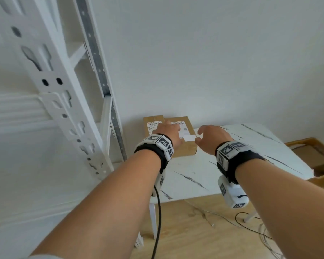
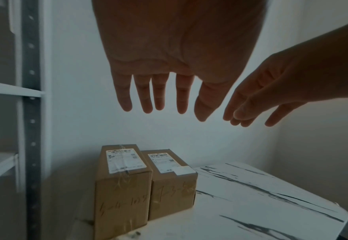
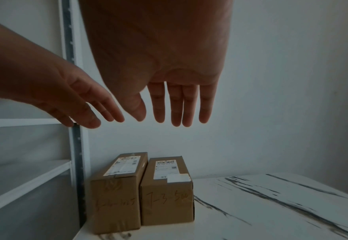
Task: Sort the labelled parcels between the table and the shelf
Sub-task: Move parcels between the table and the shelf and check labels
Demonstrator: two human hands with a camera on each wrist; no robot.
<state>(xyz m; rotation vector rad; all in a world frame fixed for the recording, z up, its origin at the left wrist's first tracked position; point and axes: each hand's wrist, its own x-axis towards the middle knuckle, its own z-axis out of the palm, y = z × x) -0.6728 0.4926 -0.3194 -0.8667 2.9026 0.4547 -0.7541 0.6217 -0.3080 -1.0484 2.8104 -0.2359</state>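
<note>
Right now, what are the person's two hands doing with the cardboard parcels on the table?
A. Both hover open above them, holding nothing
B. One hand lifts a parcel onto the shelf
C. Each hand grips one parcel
A: the left hand and right hand hang with straight fingers above the two parcels, which stand side by side on the table.

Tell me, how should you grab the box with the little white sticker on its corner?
Probably by its two ends, from above. The right parcel lies flat on the table, its left long side against the left parcel, so fingers cannot slip between. Both the left hand and right hand hover open above.
</note>
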